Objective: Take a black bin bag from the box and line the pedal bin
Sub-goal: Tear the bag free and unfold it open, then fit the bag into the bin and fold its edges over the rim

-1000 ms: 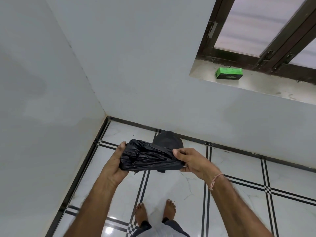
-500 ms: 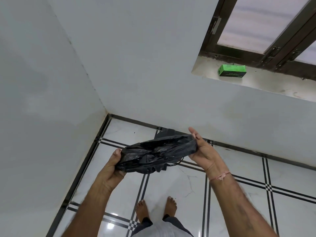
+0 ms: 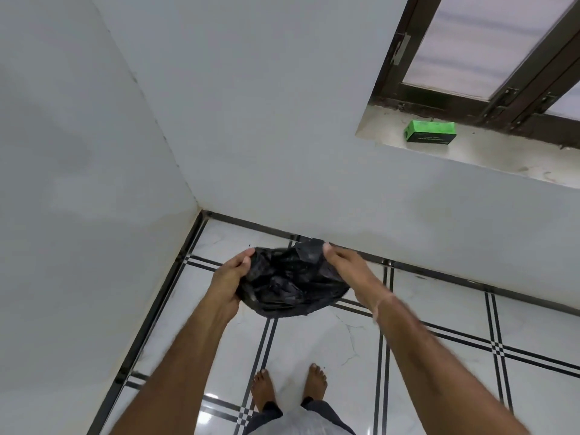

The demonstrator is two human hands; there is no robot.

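Both hands are raised in front of the person, above the floor, each closed on one side of a crumpled black bin bag [image 3: 292, 277]. The left hand [image 3: 230, 277] clasps the bag's left edge, thumb on top, fingers curled beneath. The right hand [image 3: 345, 268] pinches the upper right edge, thumb tip showing at the top fold. The bag hangs slack between the two grips, bunched and sagging at its lower edge; whether its mouth is open cannot be told. A thin thread band sits on the right wrist, blurred.

Directly below the grip lies a glossy white marble floor [image 3: 329, 340] crossed by paired black inlay lines, with a dark border strip along the walls. The person's bare feet [image 3: 288, 387] stand on it, under and nearer the body than the bag. Beyond the bag, two plain white walls meet in a corner up and to the left of the left hand.

Well above and to the right of the right hand, a stained sill [image 3: 489, 155] is recessed under a dark-framed window [image 3: 470, 89]. A green box [image 3: 430, 131] lies on that sill, well apart from the bag. The pedal bin is not visible from this position.
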